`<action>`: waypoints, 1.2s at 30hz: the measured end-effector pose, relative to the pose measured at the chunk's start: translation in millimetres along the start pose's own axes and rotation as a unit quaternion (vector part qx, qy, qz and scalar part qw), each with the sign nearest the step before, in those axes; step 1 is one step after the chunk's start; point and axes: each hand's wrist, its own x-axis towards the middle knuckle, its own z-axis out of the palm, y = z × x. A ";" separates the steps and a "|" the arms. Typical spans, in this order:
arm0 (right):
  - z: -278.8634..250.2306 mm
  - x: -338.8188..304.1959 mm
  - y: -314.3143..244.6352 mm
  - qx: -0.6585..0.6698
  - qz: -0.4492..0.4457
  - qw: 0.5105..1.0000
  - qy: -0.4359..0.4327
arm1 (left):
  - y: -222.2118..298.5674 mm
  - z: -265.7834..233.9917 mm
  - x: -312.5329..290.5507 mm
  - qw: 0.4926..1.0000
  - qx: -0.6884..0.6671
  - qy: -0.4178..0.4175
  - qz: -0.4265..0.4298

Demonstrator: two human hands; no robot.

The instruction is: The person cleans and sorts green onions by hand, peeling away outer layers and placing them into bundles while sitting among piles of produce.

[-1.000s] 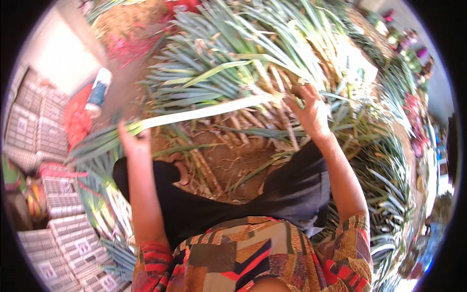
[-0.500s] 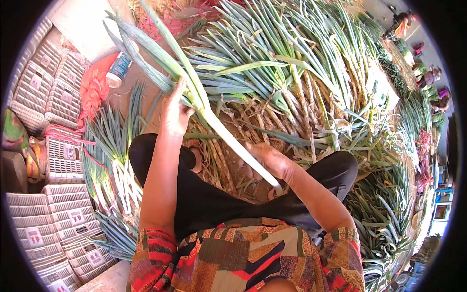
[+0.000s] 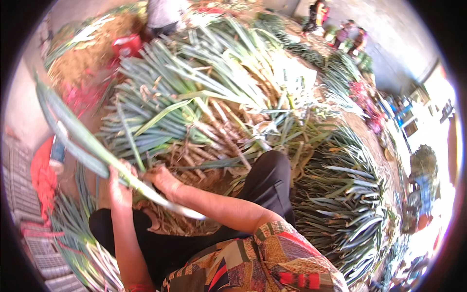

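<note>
A long green onion [image 3: 155,195] slants across my lap, its white stem pointing to the lower right and its green leaves reaching to the upper left. My left hand [image 3: 120,187] is closed round it where the leaves meet the stem. Just right of that, my right hand [image 3: 168,184] is closed beside the stem, its fingertips at the lower end of a narrow green leaf [image 3: 129,138] that stands up apart from the other leaves. Blur hides the exact finger contact. Beyond my hands lies a big heap of green onions [image 3: 194,82] with brownish, dirty stems.
Clean white-stemmed green onions [image 3: 97,250] lie at my left, near stacked plastic crates [image 3: 22,187] and a red bag [image 3: 44,177]. Another leafy pile [image 3: 340,204] lies at my right. A person [image 3: 165,14] in a grey top is behind the heap; other people stand farther off.
My view has swung to the right, so hands and onion sit farther left. My right hand has moved up the stem toward my left hand, and one leaf now stands away from the onion.
</note>
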 end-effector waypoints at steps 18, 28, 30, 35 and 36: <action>-373.0 -73.9 -143.2 -0.162 -0.130 0.778 0.593 | 18.6 -27.8 10.7 0.979 -0.165 -0.092 0.078; -73.8 -51.4 -42.7 -0.436 -0.198 0.872 -0.103 | -12.3 -4.2 3.5 0.996 0.038 0.065 -0.047; -49.7 -39.7 -8.8 -0.381 -0.300 0.874 -0.042 | -18.9 5.7 -1.4 0.996 0.049 0.050 -0.060; -37.2 -38.1 2.1 -0.397 -0.332 0.854 0.060 | -15.6 7.0 -2.7 0.991 0.114 0.050 -0.050; -38.7 -35.5 2.0 -0.404 -0.306 0.861 0.044 | -15.8 11.0 -4.4 0.990 0.124 0.052 -0.045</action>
